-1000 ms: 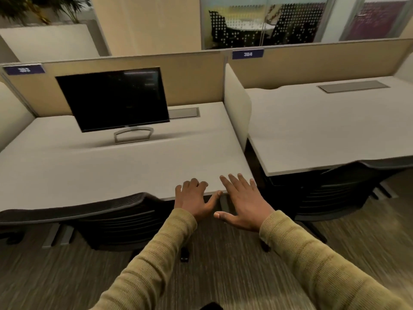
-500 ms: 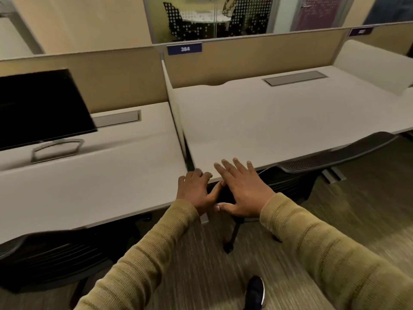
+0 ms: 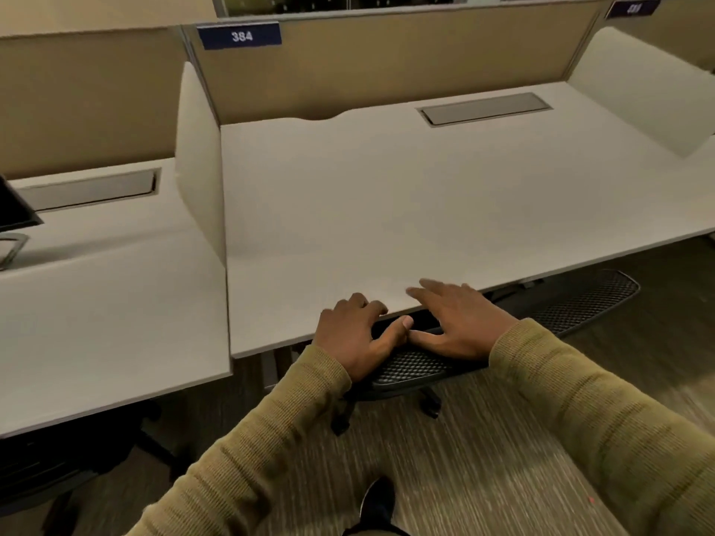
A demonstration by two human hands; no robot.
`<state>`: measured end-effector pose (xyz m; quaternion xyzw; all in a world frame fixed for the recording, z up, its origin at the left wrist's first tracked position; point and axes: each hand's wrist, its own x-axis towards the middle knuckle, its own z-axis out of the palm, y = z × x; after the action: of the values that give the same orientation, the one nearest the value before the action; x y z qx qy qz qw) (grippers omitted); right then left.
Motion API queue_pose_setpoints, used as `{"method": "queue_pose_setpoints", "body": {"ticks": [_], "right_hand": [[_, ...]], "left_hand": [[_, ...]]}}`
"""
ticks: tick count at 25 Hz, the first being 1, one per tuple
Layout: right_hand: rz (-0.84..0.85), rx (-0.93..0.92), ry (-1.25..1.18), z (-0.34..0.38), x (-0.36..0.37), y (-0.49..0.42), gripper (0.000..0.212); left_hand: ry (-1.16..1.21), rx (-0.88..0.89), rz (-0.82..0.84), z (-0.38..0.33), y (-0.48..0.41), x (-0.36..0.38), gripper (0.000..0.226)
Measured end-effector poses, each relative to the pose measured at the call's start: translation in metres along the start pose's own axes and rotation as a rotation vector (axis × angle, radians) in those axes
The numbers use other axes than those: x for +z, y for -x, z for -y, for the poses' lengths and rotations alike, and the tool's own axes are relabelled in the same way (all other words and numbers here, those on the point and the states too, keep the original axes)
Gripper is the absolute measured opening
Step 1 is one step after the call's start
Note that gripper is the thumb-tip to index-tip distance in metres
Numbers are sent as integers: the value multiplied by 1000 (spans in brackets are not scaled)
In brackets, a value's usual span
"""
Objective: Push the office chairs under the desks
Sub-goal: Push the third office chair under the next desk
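Note:
A black mesh office chair stands at the front edge of the white desk labelled 384, its back against the edge and its seat hidden beneath. My left hand hovers over the left end of the chair back, fingers loosely curled and thumb out. My right hand is just right of it, flat with fingers spread, above the chair back and the desk edge. Neither hand clearly grips anything. A second dark chair sits tucked under the left desk.
A low white divider separates the two desks, and tan partition panels rise behind them. A monitor's corner shows at the far left. My shoe is on the striped carpet behind the chair's casters.
I have moved right from the monitor desk to desk 384. Both hands, kept close together, now sit over the back of the mesh chair there.

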<state>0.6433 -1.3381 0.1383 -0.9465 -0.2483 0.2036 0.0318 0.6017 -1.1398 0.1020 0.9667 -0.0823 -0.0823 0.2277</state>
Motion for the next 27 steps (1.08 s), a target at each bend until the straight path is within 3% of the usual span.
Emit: {"method": "queue_pose_setpoints", "body": {"ticks": [2,5,10,12,14,19,27], "right_hand": [[96,68,-131,-36,-3,7,80],[108,189,-73,-91,-10,24,82],[-330,64,-66,-145,15,69,78],[-381,19,-54,-152,32,89,70],[-390,-28,-41,-155,45,106,71],[-366,-112,-15,-168,54,150,96],[-450,-113,72,-229,68,222,102]], "left_hand": [[193,-34,86,-9,0,7,75],[172,-59,68,-16,5,10,81],[41,-130,-49,-55,21,29,70],[-5,-145,-69,-74,33,43,66],[0,-184,-158,-90,49,56,62],[41,-340,-578,-142,89,88,64],[114,-247,-686,-220,103,122,55]]}}
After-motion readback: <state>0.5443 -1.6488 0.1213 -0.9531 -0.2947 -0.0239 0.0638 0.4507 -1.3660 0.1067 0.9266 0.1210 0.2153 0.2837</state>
